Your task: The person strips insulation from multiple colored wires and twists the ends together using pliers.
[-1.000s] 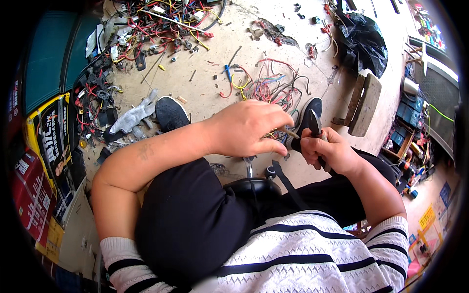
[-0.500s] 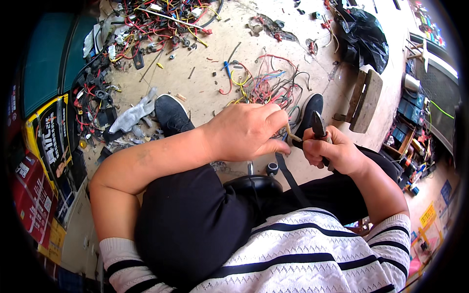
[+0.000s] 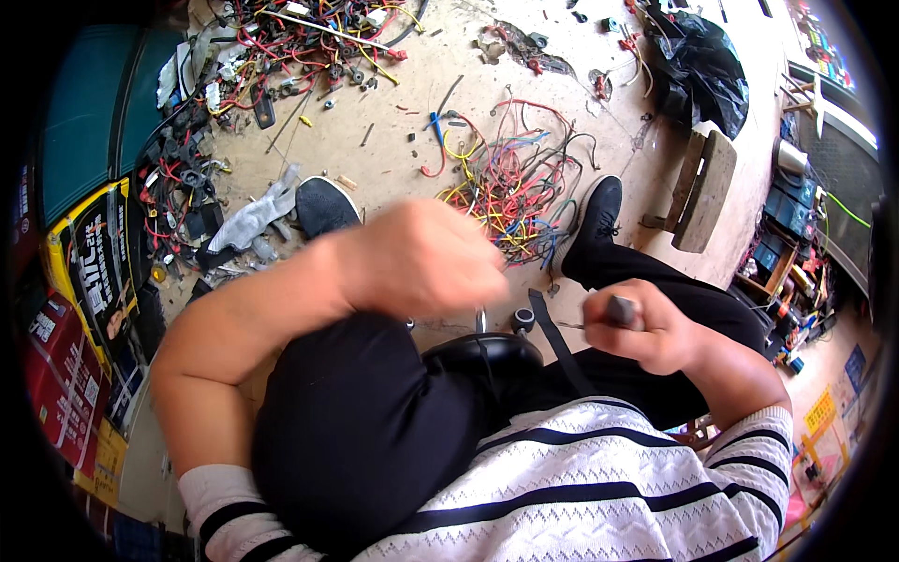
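Observation:
My left hand is blurred by motion above my left knee, its fingers curled in; whatever it may hold is hidden. To the right, over my right thigh, my right hand is closed round pliers, whose dark metal head points nearly end-on at the view. A thin dark line shows at this fist's left side, too small to name. On the floor between my shoes lies a loose tangle of red, yellow, blue and black wires. The two hands are apart.
A heap of wires and connectors lies at the far left, with a grey glove nearer. A wooden stool and black plastic bag stand at right. A black round seat is between my legs. Boxes line the left.
My left hand has moved left, away from my right hand, and the pale strip between them no longer shows. My right hand has turned and lowered slightly, tipping the pliers' head toward the view.

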Demonstrator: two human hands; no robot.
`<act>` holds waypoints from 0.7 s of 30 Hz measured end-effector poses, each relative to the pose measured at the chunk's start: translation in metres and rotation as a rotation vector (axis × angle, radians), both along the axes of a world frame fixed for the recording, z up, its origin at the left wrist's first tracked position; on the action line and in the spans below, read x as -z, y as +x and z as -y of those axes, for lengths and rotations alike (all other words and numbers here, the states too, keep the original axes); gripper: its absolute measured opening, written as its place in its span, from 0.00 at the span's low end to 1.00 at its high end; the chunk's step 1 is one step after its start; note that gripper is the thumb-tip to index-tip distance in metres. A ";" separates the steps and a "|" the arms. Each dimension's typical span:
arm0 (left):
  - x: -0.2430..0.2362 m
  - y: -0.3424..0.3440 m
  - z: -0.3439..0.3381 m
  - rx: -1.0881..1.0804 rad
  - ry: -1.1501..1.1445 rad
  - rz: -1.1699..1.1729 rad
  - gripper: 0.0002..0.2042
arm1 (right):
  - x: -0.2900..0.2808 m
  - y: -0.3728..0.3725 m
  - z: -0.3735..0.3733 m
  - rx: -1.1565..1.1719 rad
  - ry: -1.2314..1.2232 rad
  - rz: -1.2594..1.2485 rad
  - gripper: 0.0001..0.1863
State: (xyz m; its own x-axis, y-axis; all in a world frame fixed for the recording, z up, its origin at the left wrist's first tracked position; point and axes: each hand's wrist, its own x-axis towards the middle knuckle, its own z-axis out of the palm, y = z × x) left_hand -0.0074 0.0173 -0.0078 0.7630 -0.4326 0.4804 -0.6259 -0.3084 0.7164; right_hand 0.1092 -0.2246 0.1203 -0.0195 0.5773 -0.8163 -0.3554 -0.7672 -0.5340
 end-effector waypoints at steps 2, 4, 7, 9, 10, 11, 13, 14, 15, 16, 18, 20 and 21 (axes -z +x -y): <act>0.048 -0.033 -0.055 -0.197 0.274 -0.226 0.07 | -0.002 0.011 0.014 0.078 0.041 0.036 0.11; 0.078 -0.072 -0.095 -0.362 0.459 -0.538 0.09 | -0.002 0.011 0.008 0.013 0.029 0.158 0.11; 0.083 -0.086 -0.099 -0.472 0.428 -0.705 0.08 | 0.004 0.006 -0.002 -0.234 -0.114 0.325 0.08; 0.089 -0.084 -0.090 -0.538 0.282 -0.831 0.07 | 0.019 -0.010 0.010 -0.343 -0.084 0.546 0.08; 0.095 -0.080 -0.083 -0.574 0.234 -0.821 0.08 | 0.023 -0.014 0.013 -0.403 -0.068 0.663 0.10; 0.104 -0.076 -0.075 -0.609 0.185 -0.809 0.08 | 0.024 -0.015 0.014 -0.460 -0.123 0.673 0.14; 0.106 -0.063 -0.065 -0.626 0.125 -0.861 0.09 | 0.024 -0.008 0.012 -0.509 -0.153 0.651 0.13; 0.106 -0.057 -0.062 -0.608 0.174 -0.909 0.09 | 0.023 -0.004 0.010 -0.533 -0.169 0.641 0.12; 0.105 -0.053 -0.061 -0.592 0.231 -0.957 0.09 | 0.021 -0.002 0.007 -0.557 -0.168 0.646 0.12; 0.105 -0.051 -0.063 -0.575 0.287 -1.005 0.10 | 0.018 0.000 0.004 -0.581 -0.167 0.653 0.12; 0.113 -0.046 -0.072 -0.486 0.549 -1.080 0.11 | 0.017 0.000 0.001 -0.585 -0.147 0.664 0.11; 0.111 -0.035 -0.072 -0.363 0.918 -1.157 0.12 | 0.017 -0.006 0.001 -0.549 -0.111 0.675 0.11; 0.109 -0.023 -0.069 -0.311 0.905 -1.153 0.13 | 0.017 -0.007 0.002 -0.547 -0.066 0.690 0.11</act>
